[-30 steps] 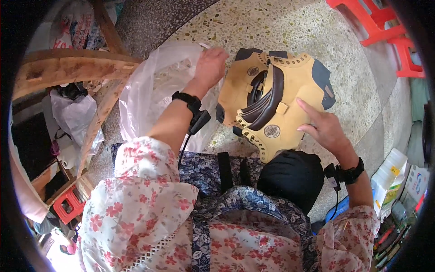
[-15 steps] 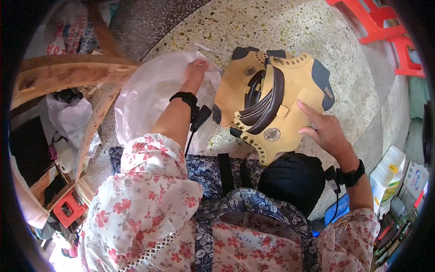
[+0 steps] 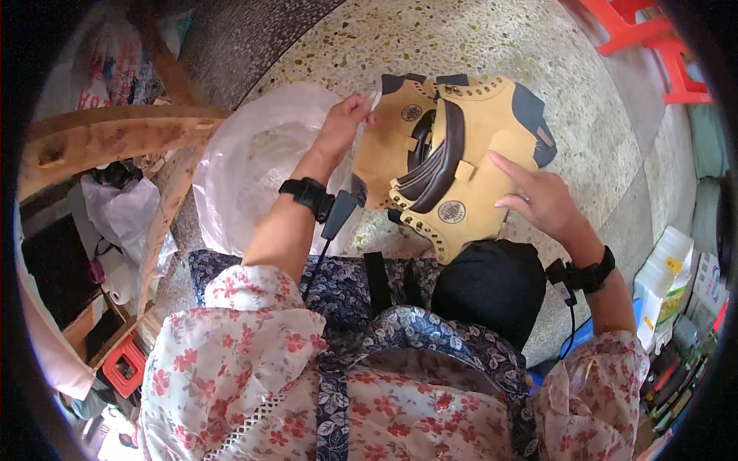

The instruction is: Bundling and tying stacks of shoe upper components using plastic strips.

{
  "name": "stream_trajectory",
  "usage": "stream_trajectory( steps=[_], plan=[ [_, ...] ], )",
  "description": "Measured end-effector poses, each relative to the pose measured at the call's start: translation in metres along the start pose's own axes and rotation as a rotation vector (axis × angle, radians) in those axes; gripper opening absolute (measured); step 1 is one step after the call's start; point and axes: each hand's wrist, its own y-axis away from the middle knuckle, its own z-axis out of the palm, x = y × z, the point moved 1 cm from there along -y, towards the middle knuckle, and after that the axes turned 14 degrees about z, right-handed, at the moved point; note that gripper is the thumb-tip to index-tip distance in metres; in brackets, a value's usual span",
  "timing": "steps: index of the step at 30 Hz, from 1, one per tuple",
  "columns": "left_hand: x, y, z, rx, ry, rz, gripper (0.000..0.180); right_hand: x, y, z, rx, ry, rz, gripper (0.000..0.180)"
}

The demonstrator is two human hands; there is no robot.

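Note:
Over the pale speckled floor, my left hand (image 3: 346, 123) is closed, pinching the edge of a thin translucent plastic bag (image 3: 223, 173) that spreads out to its left. Beside it lie tan pieces that look like unassembled shoe uppers (image 3: 503, 127), with rows of metal eyelets, dark grey patches, round stamps and a dark brown padded collar (image 3: 453, 150). They overlap each other. My right hand (image 3: 550, 203) is at the right edge of the top upper, thumb and index finger stretched apart over it, the other fingers partly hidden.
A curved wooden frame (image 3: 123, 138) stands at the left, with another plastic bag (image 3: 115, 200) behind it. My knee in black cloth (image 3: 492, 296) is just below the uppers. Red plastic stools (image 3: 630, 27) are at the upper right. Stacked white containers (image 3: 661, 269) stand at the right.
My left hand has moved right and slightly down with the bag's edge, up to the uppers. My right hand stays beside the uppers; the whole view has shifted slightly.

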Motion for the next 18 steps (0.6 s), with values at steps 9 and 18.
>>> stream_trajectory(
  steps=[9, 18],
  plan=[
    [0.058, 0.016, 0.057, -0.037, -0.021, 0.082, 0.022, 0.011, -0.003, 0.012, 0.153, -0.154, -0.166, 0.067],
    [-0.019, 0.027, 0.079, -0.049, -0.851, -0.056, 0.045, 0.006, -0.005, 0.010, 0.114, -0.200, -0.122, 0.067]
  ],
)
